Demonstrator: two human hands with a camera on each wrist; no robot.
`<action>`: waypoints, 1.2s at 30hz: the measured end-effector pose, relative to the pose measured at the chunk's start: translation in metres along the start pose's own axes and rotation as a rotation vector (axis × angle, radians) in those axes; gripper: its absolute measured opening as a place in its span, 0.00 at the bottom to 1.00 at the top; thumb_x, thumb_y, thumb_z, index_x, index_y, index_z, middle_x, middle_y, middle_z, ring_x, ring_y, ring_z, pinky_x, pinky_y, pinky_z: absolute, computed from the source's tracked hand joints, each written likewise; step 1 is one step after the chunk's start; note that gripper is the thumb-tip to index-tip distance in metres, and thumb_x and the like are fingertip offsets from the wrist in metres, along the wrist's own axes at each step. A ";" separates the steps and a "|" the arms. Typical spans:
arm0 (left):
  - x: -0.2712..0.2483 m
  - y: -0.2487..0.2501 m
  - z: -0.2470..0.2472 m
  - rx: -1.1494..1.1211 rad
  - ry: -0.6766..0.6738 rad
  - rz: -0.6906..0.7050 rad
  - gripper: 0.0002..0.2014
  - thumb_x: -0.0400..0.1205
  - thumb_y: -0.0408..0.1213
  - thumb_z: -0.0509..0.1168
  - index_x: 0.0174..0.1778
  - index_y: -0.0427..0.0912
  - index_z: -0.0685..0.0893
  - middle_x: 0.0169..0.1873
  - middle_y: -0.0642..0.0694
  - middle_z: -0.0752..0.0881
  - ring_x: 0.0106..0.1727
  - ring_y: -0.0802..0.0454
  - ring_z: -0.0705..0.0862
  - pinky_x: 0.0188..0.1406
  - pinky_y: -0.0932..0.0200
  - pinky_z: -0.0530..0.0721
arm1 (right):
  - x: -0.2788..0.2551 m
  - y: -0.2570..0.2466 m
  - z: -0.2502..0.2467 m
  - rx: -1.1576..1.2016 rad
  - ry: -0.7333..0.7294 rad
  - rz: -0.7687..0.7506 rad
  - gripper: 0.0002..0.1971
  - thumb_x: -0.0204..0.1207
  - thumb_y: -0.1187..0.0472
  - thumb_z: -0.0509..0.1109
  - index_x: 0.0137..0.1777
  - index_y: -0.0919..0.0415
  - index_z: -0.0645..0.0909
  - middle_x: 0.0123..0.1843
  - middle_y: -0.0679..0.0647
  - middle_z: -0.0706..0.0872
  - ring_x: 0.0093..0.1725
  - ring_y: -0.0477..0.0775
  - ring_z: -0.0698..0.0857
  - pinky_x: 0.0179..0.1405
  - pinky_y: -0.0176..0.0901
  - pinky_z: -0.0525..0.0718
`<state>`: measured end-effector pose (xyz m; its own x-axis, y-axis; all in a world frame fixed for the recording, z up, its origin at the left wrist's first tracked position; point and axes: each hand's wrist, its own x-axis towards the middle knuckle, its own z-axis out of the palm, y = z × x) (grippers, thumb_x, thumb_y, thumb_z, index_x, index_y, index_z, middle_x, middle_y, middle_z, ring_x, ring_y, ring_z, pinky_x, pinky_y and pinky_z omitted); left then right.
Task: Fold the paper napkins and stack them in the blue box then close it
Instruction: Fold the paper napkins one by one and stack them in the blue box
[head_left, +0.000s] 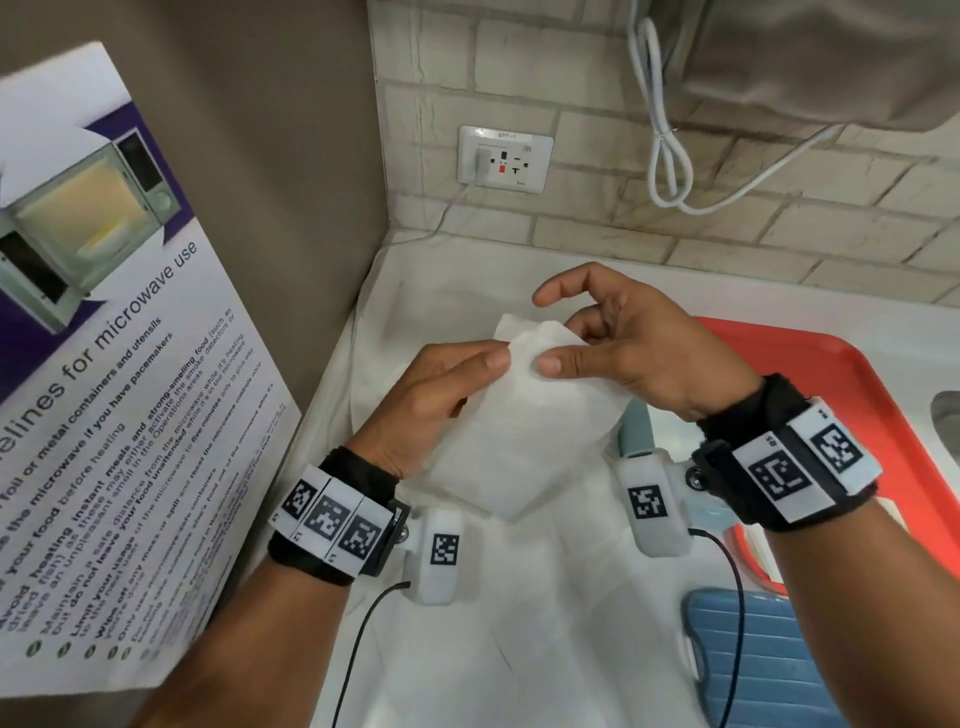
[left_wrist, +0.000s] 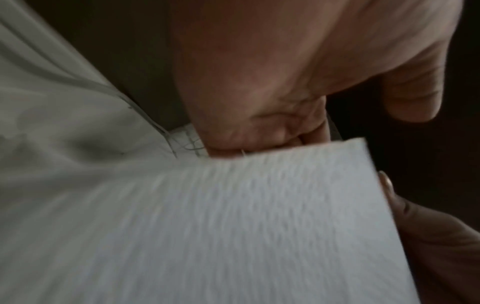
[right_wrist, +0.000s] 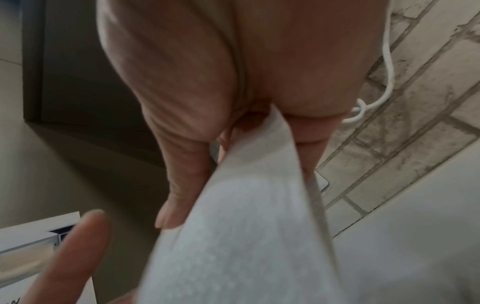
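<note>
A white paper napkin (head_left: 530, 431) is held up above the white-covered counter (head_left: 519, 613) by both hands. My left hand (head_left: 496, 364) grips its upper left edge, fingers curled behind the sheet. My right hand (head_left: 566, 349) pinches the top edge between thumb and middle fingers, with the index finger lifted free. The left wrist view shows the textured napkin (left_wrist: 233, 226) close up. In the right wrist view, the napkin (right_wrist: 233, 246) hangs from the pinch. A ribbed blue box part (head_left: 753, 660) lies at the lower right. A pale blue piece (head_left: 636, 426) shows behind the napkin.
A red tray (head_left: 857, 395) sits on the right, under my right wrist. A microwave-use poster (head_left: 104, 364) leans at the left. On the brick wall behind are a socket (head_left: 504, 158) and a looped white cable (head_left: 670, 156).
</note>
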<state>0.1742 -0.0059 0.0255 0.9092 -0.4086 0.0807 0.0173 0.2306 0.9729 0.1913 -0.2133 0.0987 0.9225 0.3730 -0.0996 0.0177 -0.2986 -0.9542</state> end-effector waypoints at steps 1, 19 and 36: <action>0.000 0.000 0.000 0.004 0.013 -0.007 0.16 0.85 0.45 0.67 0.57 0.37 0.91 0.48 0.45 0.93 0.50 0.51 0.91 0.49 0.61 0.87 | 0.000 0.001 -0.002 0.004 0.033 0.003 0.31 0.60 0.57 0.83 0.65 0.55 0.79 0.38 0.54 0.88 0.37 0.59 0.85 0.37 0.44 0.85; 0.015 -0.002 0.009 -0.121 0.359 0.031 0.08 0.73 0.41 0.78 0.43 0.41 0.94 0.45 0.41 0.94 0.47 0.45 0.93 0.46 0.52 0.91 | -0.008 0.027 0.008 0.341 0.391 -0.002 0.09 0.68 0.60 0.81 0.46 0.57 0.87 0.33 0.50 0.88 0.31 0.44 0.85 0.32 0.35 0.85; 0.018 -0.010 0.015 -0.169 0.435 0.079 0.15 0.75 0.41 0.78 0.52 0.35 0.89 0.54 0.34 0.93 0.56 0.36 0.91 0.60 0.40 0.90 | -0.010 0.032 0.024 0.529 0.385 -0.001 0.18 0.69 0.63 0.78 0.59 0.65 0.87 0.48 0.60 0.92 0.44 0.52 0.92 0.42 0.40 0.89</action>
<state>0.1843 -0.0292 0.0207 0.9997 0.0152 0.0200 -0.0244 0.4018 0.9154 0.1736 -0.2056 0.0627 0.9964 0.0025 -0.0845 -0.0832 0.2105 -0.9740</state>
